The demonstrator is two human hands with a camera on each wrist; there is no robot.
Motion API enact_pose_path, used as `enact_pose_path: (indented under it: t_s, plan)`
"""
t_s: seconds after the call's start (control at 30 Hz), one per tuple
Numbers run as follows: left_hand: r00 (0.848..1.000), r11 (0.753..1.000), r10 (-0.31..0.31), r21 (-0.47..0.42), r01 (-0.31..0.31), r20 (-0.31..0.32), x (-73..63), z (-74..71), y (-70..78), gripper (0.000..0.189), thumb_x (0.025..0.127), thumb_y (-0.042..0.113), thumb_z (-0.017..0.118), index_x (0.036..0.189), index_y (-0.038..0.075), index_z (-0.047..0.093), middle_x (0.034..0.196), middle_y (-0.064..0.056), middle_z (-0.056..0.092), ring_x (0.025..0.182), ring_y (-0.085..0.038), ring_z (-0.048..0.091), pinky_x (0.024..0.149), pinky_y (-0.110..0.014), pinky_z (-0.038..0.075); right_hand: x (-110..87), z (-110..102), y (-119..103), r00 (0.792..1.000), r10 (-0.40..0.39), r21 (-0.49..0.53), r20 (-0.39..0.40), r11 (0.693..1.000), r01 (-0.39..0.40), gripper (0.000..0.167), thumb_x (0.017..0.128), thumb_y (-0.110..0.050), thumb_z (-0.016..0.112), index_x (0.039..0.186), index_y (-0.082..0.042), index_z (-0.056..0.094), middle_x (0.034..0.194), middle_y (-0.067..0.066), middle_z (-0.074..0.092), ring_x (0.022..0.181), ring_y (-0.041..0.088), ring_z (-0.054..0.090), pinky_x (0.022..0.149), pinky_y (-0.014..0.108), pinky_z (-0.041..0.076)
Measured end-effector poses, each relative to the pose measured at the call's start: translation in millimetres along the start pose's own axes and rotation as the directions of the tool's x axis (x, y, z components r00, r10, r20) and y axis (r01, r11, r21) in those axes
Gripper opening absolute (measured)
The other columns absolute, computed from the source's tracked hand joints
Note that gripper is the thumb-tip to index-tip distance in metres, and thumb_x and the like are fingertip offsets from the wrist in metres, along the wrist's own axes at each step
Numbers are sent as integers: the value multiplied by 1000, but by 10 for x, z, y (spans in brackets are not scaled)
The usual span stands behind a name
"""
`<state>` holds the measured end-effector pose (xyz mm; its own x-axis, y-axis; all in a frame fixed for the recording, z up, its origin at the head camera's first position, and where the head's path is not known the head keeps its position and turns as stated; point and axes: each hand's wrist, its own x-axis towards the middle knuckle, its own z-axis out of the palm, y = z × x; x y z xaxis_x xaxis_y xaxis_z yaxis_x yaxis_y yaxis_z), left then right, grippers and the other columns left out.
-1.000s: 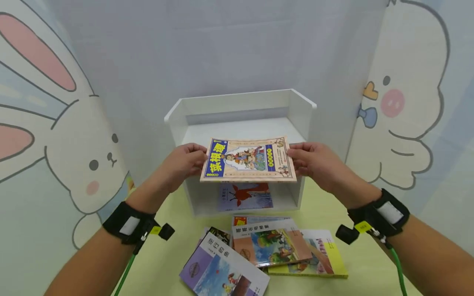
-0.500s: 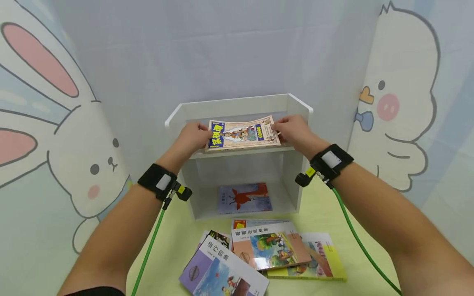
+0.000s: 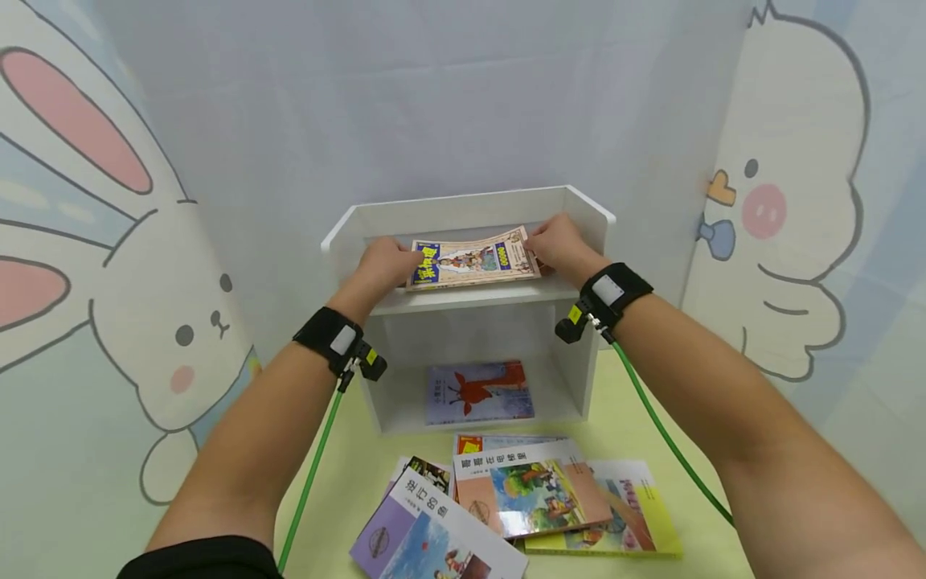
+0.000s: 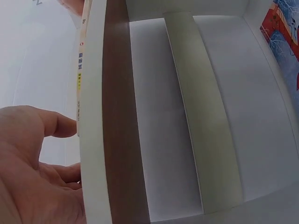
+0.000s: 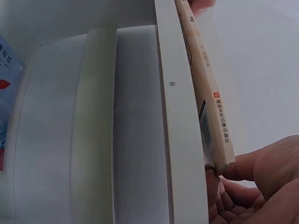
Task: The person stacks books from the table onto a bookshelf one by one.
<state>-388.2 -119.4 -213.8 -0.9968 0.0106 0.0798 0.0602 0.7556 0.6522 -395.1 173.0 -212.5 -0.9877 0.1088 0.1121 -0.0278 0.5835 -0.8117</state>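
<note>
A cream-bordered book (image 3: 470,261) with a blue title strip lies over the upper board of the white shelf (image 3: 470,300), its cover facing up. My left hand (image 3: 387,264) pinches its left end; in the left wrist view the thumb meets the book's spine side (image 4: 80,70) beside the board edge. The right end is held by my right hand (image 3: 560,248). From the right wrist, the book's spine (image 5: 216,100) shows slightly raised off the board at the hand's end, with my thumb on it and fingers curled below.
On the lower shelf lies a blue book (image 3: 479,392) with a red giraffe. Several books overlap on the table in front: a purple-white one (image 3: 441,527), an orange-white one (image 3: 531,486) and a yellow one (image 3: 637,515). The shelf's side walls rise beside both hands.
Both hands have carried the book forward from in front of the shelf onto its upper board. In the last half second it has slid slightly farther back.
</note>
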Motion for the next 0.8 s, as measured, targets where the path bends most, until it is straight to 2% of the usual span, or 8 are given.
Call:
enact_pose_path:
  t_s: [0.13, 0.2, 0.33, 0.43, 0.5, 0.67, 0.73, 0.8]
  plan:
    - [1000, 999, 15, 32, -15, -13, -2, 24, 2, 36, 110, 37, 58, 90, 8, 65, 97, -8, 64, 80, -22, 54, 72, -34, 43, 20, 29, 37, 1000, 5, -52, -10, 999, -6, 33, 111, -15, 65, 134, 8, 72, 100, 11, 72, 67, 10, 65, 54, 22, 51]
    - [999, 998, 30, 61, -29, -24, 14, 37, 4, 39, 109, 36, 60, 80, 10, 59, 85, -5, 59, 73, -20, 51, 67, -33, 41, 31, 38, 56, 1000, -14, -86, -24, 996, 12, 29, 109, -15, 66, 126, 7, 75, 94, 10, 71, 63, 11, 62, 52, 23, 49]
    - [995, 979, 90, 184, -82, -36, 48, 76, 9, 42, 108, 34, 63, 73, 12, 53, 73, -1, 51, 67, -19, 50, 62, -30, 39, 28, 57, 64, 993, -108, -232, -38, 968, 97, 23, 103, -16, 73, 90, 3, 74, 75, 4, 61, 65, 17, 55, 58, 28, 44]
    - [989, 955, 136, 273, -118, -50, 27, 118, 23, 40, 107, 33, 63, 75, 11, 54, 76, -3, 53, 70, -21, 54, 64, -30, 40, -6, 76, 55, 985, -169, -338, -38, 930, 147, 37, 99, -16, 77, 69, -4, 60, 66, 1, 50, 69, 22, 52, 64, 31, 40]
    - [987, 948, 147, 293, -123, -60, 7, 132, 32, 39, 107, 33, 63, 76, 11, 55, 79, -5, 54, 73, -23, 55, 65, -31, 41, -32, 86, 45, 982, -183, -361, -37, 919, 158, 44, 98, -16, 77, 63, -9, 51, 63, 0, 43, 69, 23, 49, 66, 32, 38]
    - [988, 946, 142, 304, -115, -68, -25, 106, 28, 38, 108, 35, 61, 86, 4, 66, 83, -7, 61, 76, -25, 58, 69, -34, 45, -106, 75, 28, 982, -185, -348, -32, 923, 162, 43, 100, -19, 77, 67, -6, 52, 66, 2, 44, 71, 24, 50, 68, 34, 39]
    - [981, 939, 170, 319, -132, -96, -74, 76, 29, 37, 109, 35, 60, 106, 0, 73, 98, -11, 69, 87, -27, 64, 78, -38, 51, -157, 44, 8, 983, -183, -350, -21, 922, 164, 35, 103, -23, 76, 81, 1, 62, 77, 7, 54, 79, 27, 55, 73, 37, 45]
    - [962, 927, 236, 328, -181, -136, -183, 32, 45, 41, 108, 35, 59, 125, 0, 73, 115, -13, 72, 101, -30, 67, 88, -44, 54, -241, -4, -30, 983, -185, -363, -1, 916, 172, 36, 106, -28, 73, 105, 8, 69, 96, 15, 65, 93, 31, 61, 83, 42, 51]
